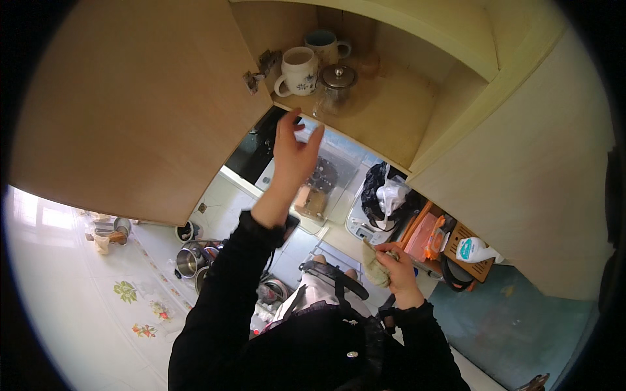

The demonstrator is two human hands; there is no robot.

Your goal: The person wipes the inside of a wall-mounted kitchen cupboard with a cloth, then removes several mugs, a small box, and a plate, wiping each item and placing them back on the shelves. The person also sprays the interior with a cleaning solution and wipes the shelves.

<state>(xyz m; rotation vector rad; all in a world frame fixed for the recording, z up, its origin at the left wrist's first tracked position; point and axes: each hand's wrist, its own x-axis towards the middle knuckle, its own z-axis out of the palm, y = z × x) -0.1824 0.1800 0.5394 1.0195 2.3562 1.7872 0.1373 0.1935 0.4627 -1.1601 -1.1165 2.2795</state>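
Observation:
My left hand (297,150) is raised to the front edge of an open wall cupboard, its thumb and fingers apart and nothing between them. Just beyond the fingertips, on the cupboard shelf (398,124), stands a small glass jar (336,98) with a domed metal lid. Beside it are a white mug (298,73) with a blue flower pattern and, behind, a second mug (323,44) with a bluish inside. Lower down on the right, my right hand (399,268) is closed around a crumpled pale green cloth (375,266).
The cupboard's left door (137,111) stands wide, with metal hinges. Below lie a counter with a white scale (365,221), a black plastic bag (375,189), a wooden rack (466,251) and a white bottle (476,250). Metal pots (189,260) sit at lower left.

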